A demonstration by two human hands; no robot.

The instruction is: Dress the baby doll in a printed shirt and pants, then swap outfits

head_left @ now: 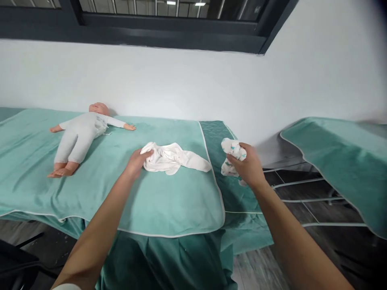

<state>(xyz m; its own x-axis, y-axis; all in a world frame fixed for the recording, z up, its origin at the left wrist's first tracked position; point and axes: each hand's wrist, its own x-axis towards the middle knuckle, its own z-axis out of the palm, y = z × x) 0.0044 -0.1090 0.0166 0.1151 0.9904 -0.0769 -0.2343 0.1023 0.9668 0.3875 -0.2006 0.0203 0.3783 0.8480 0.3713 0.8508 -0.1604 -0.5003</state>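
Left hand (134,165) pinches white garment (169,158); right hand (250,166) grips printed cloth (232,148) beyond mat's edge (215,183).

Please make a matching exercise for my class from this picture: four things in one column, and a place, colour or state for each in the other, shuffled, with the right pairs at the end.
Column 1
1. Doll
2. Plain white garment
3. White cloth with green marks
4. Window frame

Column 2
A. In the right hand
B. Dark, along the top of the picture
C. Lying with arms spread, untouched by either hand
D. Pinched at one end by the left hand

Right pairs: 1-C, 2-D, 3-A, 4-B
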